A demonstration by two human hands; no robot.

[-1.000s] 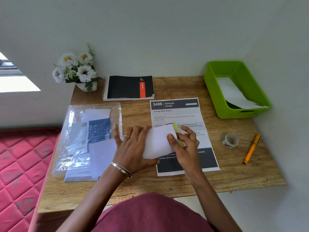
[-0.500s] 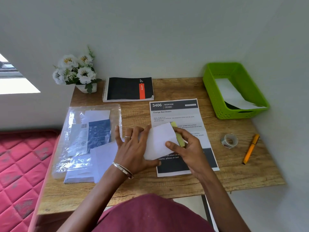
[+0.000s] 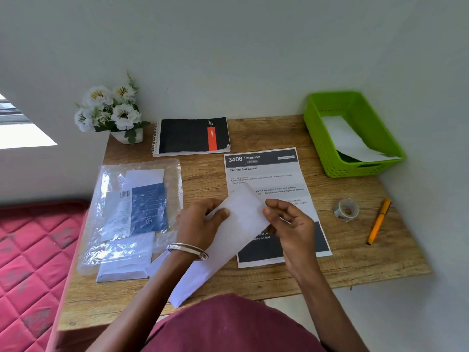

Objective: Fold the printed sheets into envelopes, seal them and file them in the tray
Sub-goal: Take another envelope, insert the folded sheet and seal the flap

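Above the printed sheet (image 3: 264, 171), both hands' fingers (image 3: 269, 209) pinch the envelope (image 3: 228, 240).

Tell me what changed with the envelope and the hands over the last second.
The white envelope was lifted off the printed sheet and tilted diagonally, held by the left hand and right hand. The yellow strip no longer shows. The tray, tape roll and pen stayed put.

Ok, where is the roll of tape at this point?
In the head view the tape roll lies on the right side of the wooden desk, between the printed sheet and the orange pen, nearer than the green tray.
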